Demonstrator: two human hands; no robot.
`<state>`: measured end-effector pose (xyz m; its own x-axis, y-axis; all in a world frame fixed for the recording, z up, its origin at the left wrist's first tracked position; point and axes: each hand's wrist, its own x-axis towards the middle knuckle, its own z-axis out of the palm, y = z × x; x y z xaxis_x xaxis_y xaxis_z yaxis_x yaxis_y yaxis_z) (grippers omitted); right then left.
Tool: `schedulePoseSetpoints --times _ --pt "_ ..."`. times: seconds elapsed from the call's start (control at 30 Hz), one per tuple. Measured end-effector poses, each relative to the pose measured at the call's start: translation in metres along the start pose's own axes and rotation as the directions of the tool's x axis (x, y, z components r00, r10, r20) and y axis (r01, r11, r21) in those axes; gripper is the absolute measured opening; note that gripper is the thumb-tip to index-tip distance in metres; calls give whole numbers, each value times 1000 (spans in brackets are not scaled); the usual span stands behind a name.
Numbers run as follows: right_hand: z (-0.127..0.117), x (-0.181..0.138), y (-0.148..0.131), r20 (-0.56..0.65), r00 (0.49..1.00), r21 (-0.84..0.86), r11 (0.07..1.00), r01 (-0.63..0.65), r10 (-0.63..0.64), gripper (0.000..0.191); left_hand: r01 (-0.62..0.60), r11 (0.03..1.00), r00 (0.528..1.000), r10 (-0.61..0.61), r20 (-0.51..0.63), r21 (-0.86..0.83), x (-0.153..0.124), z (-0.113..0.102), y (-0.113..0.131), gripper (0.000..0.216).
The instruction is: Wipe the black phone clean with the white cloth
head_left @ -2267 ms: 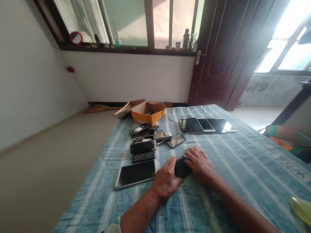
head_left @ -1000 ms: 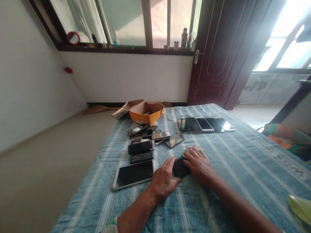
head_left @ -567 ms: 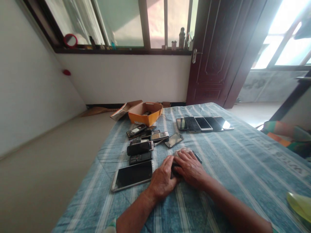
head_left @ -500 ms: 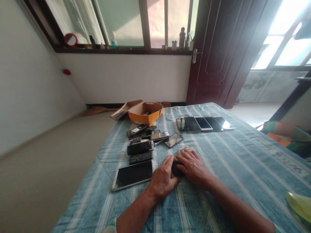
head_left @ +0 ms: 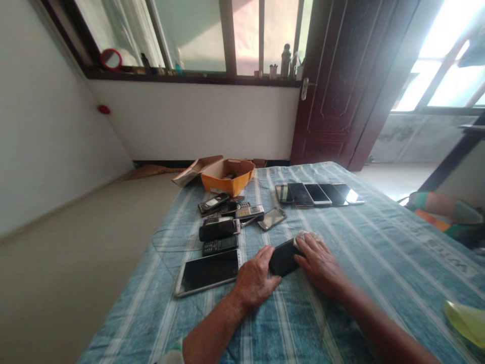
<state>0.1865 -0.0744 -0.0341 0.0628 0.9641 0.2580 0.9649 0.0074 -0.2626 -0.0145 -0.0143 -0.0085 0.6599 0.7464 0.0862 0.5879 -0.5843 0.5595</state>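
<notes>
Farthest to the left of the hands, a large smartphone (head_left: pixel 207 272) lies face up on the striped blue cloth (head_left: pixel 379 253), just beside the left hand. Beyond it sits a cluster of old keypad phones (head_left: pixel 223 222), and farther off an open orange box (head_left: pixel 228 176).

The left hand (head_left: pixel 254 277) rests on the cloth with its fingers curled against the near left end of a black phone (head_left: pixel 283 257), steadying it. That phone lies flat on the cloth between the two hands.

The right hand (head_left: pixel 320 263) lies palm down at the phone's right side, its fingers pressing a pale cloth wad (head_left: pixel 306 236) against the phone's far edge; whether it truly grips the wad I cannot tell.

Well beyond the right hand, a row of smartphones (head_left: pixel 320 194) lies side by side.
</notes>
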Motion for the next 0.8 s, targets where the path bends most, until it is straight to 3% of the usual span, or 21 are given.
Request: schedulePoseSetpoints --times 0.2,0.5,0.8 --pt "2 -17 -8 -9 999 -53 998 -38 37 49 -19 1000 1000 19 3 3 1 1 -1 61" --pt "-4 23 -11 83 996 -4 999 -35 35 45 -21 999 1000 20 8 30 1 1 -1 61" --pt "-2 -15 -10 66 997 -57 998 -25 29 53 -23 998 1000 23 -4 66 1 2 -2 60"
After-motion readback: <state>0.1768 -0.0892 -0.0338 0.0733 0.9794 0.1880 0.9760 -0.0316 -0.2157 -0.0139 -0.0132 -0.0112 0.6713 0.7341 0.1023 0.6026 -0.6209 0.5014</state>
